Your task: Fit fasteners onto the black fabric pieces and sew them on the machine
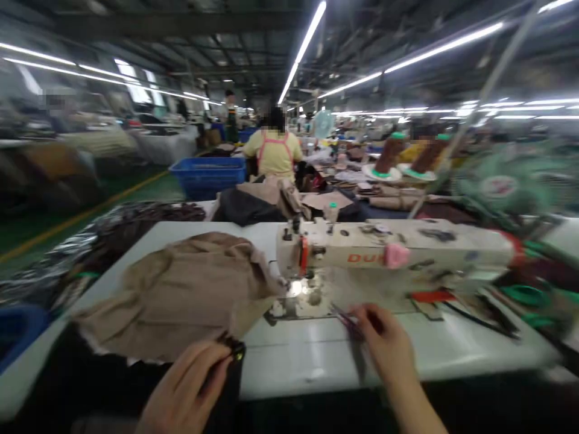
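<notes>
My left hand is closed, thumb and fingers pinching the dark edge of a fabric piece by a small shiny yellowish spot. The piece, a gathered beige and dark fabric, lies bunched on the white table left of the needle area. In my right hand, closed in front of the sewing machine, is a slim pointed metal tool that looks like small scissors; blur hides its exact shape. Its tip points toward the needle plate. The white sewing machine has its lamp lit beside the needle.
A pink pad is stuck on the machine arm. Tools and a red item lie at the right, near a green fan. Brown thread cones stand behind. A blue bin sits beside a seated person ahead.
</notes>
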Demonstrator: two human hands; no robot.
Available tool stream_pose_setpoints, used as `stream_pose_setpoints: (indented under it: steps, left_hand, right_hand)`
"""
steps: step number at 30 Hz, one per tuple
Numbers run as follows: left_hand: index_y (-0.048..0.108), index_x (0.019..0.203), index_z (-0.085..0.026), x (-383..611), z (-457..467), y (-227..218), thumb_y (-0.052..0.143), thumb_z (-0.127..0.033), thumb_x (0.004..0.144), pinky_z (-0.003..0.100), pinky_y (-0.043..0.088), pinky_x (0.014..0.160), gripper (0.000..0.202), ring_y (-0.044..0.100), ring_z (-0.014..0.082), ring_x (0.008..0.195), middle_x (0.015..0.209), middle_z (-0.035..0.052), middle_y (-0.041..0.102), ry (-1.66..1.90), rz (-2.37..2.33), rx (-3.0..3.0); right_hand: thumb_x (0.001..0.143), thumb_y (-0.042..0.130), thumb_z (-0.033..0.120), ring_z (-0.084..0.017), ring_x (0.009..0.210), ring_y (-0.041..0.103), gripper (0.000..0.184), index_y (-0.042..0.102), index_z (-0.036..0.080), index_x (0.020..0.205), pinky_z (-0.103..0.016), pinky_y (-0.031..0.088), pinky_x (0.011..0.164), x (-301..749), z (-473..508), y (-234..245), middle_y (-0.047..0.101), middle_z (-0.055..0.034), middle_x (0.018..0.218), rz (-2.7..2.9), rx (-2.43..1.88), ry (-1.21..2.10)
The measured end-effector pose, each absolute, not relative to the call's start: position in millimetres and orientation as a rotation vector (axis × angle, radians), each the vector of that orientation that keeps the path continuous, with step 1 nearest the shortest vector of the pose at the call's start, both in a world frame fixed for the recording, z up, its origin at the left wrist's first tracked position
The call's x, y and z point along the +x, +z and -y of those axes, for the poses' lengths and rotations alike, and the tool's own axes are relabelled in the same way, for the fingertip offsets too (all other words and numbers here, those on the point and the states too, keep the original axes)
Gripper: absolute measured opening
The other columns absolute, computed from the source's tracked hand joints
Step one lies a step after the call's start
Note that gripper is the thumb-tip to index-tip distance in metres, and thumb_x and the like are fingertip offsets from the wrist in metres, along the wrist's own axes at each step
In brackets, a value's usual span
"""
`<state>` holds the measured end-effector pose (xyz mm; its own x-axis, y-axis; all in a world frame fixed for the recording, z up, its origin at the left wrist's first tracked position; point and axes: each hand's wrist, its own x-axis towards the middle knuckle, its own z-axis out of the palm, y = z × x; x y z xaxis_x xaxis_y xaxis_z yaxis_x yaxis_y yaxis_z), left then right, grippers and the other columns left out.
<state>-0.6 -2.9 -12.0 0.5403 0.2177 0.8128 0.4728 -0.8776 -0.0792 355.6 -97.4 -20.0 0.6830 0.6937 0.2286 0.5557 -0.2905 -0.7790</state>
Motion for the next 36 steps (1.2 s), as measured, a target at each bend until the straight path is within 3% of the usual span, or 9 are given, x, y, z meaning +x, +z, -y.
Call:
stream_pose_setpoints:
  steps: [2,5,10,15,21,27,36]
  left_hand:
    - [0.069,0.107,-0.013,-2,9,-7,0.057,0.001,0.095,0.034,0.061,0.095,0.022,0.071,0.0193,0.098,0.101,0.0078,0.073,-1.142,0.666,-2.542]
    - [0.066,0.113,-0.012,5,14,-9,0.058,-0.003,0.097,0.033,0.063,0.094,0.020,0.071,0.0191,0.099,0.098,0.0080,0.073,-1.024,0.759,-2.580]
    - [0.064,0.114,-0.010,7,21,-23,0.055,-0.007,0.099,0.033,0.064,0.085,0.017,0.069,0.0183,0.089,0.095,0.0096,0.070,-1.124,0.768,-2.780]
    - [0.063,0.115,-0.010,7,21,-24,0.054,-0.006,0.099,0.034,0.064,0.082,0.018,0.068,0.0201,0.091,0.094,0.0098,0.068,-1.169,0.804,-2.793]
    - [0.063,0.106,-0.014,7,23,-19,0.053,-0.009,0.100,0.031,0.062,0.075,0.012,0.067,0.0177,0.086,0.090,0.0071,0.067,-1.203,0.908,-2.804]
    - [0.065,0.108,-0.012,1,22,-25,0.053,-0.010,0.101,0.031,0.062,0.074,0.015,0.066,0.0168,0.081,0.089,0.0074,0.067,-1.161,0.770,-2.872]
    - [0.068,0.101,-0.009,3,21,-13,0.049,-0.007,0.101,0.032,0.066,0.072,0.019,0.067,0.0173,0.078,0.085,0.0088,0.069,-1.155,0.614,-2.806]
  right_hand:
    - [0.081,0.066,0.061,-0.024,0.077,0.068,0.041,0.073,0.022,0.090,-0.034,0.053,0.073,344,94,-17,0.075,-0.0069,0.085,0.905,-1.958,0.272]
    - [0.075,0.072,0.063,-0.024,0.079,0.071,0.045,0.075,0.023,0.096,-0.032,0.055,0.074,314,91,-11,0.078,-0.0060,0.090,0.897,-1.887,0.426]
    - [0.080,0.072,0.060,-0.019,0.067,0.069,0.040,0.074,0.021,0.091,-0.026,0.056,0.063,261,87,-6,0.075,-0.0048,0.080,1.113,-1.695,0.639]
    - [0.088,0.071,0.051,-0.016,0.060,0.062,0.029,0.070,0.022,0.085,-0.024,0.054,0.058,227,85,-10,0.067,-0.0002,0.067,1.264,-1.539,0.577]
    - [0.097,0.063,0.039,-0.015,0.060,0.061,0.017,0.066,0.023,0.093,-0.021,0.052,0.054,206,88,-5,0.067,0.0002,0.071,1.433,-1.453,0.559]
    - [0.099,0.061,0.028,-0.014,0.063,0.062,0.006,0.063,0.023,0.102,-0.025,0.053,0.063,196,91,1,0.067,0.0012,0.076,1.591,-1.380,0.275]
    - [0.096,0.061,0.016,-0.016,0.066,0.064,0.011,0.062,0.020,0.106,-0.030,0.051,0.063,192,96,-6,0.067,-0.0018,0.077,1.761,-1.336,0.041]
